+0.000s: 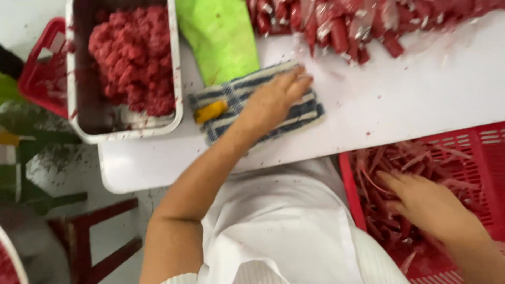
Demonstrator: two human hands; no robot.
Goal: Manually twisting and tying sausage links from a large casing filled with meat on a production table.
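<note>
Head view: your left hand lies flat on the blue-striped cloth on the white table, fingers pressed together and holding nothing. Your right hand reaches into the red crate on the near right, fingers loosely spread over the red casings. Press the whole palm into the cloth, keeping clear of the metal tray of minced meat at far left.
</note>
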